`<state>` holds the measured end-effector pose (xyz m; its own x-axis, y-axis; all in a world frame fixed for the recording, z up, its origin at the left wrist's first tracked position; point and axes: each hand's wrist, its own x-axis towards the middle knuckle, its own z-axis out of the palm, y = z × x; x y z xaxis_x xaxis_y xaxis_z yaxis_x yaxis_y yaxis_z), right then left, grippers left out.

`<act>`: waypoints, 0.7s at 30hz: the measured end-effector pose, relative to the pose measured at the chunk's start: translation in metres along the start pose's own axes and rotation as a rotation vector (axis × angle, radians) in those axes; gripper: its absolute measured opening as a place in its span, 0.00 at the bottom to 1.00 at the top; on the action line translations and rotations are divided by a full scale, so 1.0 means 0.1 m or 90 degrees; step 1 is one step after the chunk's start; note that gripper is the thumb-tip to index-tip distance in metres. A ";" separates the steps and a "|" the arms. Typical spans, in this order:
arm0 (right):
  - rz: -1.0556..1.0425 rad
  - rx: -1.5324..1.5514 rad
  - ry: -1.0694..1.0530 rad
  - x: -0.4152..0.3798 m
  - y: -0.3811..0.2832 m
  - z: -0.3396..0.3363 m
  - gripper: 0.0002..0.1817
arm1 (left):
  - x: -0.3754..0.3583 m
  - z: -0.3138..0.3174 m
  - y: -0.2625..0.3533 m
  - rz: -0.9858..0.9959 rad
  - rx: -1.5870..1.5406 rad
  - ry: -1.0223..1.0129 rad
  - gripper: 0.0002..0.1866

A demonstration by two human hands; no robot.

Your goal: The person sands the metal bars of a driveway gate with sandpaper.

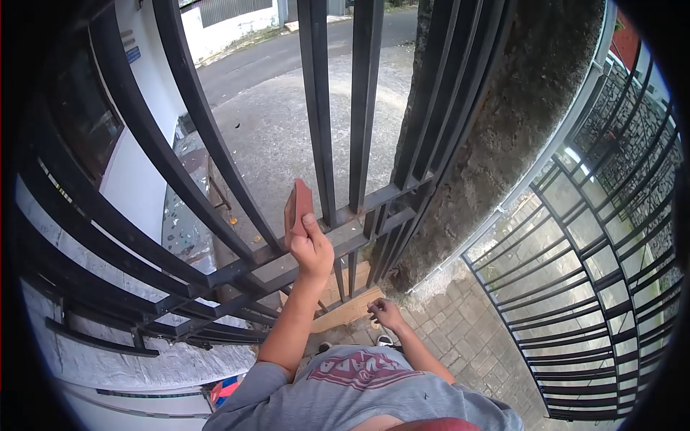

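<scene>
My left hand (313,251) is raised in front of the black metal gate (338,144), closed around a folded reddish-brown sheet of sandpaper (302,205). The thumb presses on the sheet's face, and its free end points up between the upright bars. Just behind the hand runs the gate's crossbar (277,269). Lower down, my right hand (386,314) hangs in front of my body with its fingers curled in and dark at the tips. I cannot tell whether anything is inside those fingers.
A rough wall edge (532,100) rises right of the bars. Another black barred gate (575,302) stands farther right over paving. A wooden board (345,309) lies low behind my right hand. Beyond the bars are a concrete drive (280,108) and a road.
</scene>
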<state>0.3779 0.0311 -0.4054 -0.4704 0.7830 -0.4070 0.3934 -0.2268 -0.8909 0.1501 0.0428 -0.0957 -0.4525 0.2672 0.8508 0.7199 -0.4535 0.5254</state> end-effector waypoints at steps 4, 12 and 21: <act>-0.013 -0.056 -0.081 -0.10 -0.10 0.07 0.20 | 0.21 0.27 -0.09 -0.012 -0.005 -0.017 0.25; -0.006 -0.085 -0.075 -0.16 0.29 -0.16 0.21 | -0.05 -0.32 0.16 0.022 -0.027 -0.012 0.25; 0.038 -0.138 0.025 -0.17 0.48 -0.43 0.20 | 0.11 -0.87 0.05 0.003 0.217 0.124 0.26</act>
<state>0.4384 0.0315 -0.4323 -0.4123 0.7946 -0.4457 0.5822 -0.1465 -0.7997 0.1034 -0.0304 -0.0844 -0.5164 0.0841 0.8522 0.8410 -0.1373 0.5232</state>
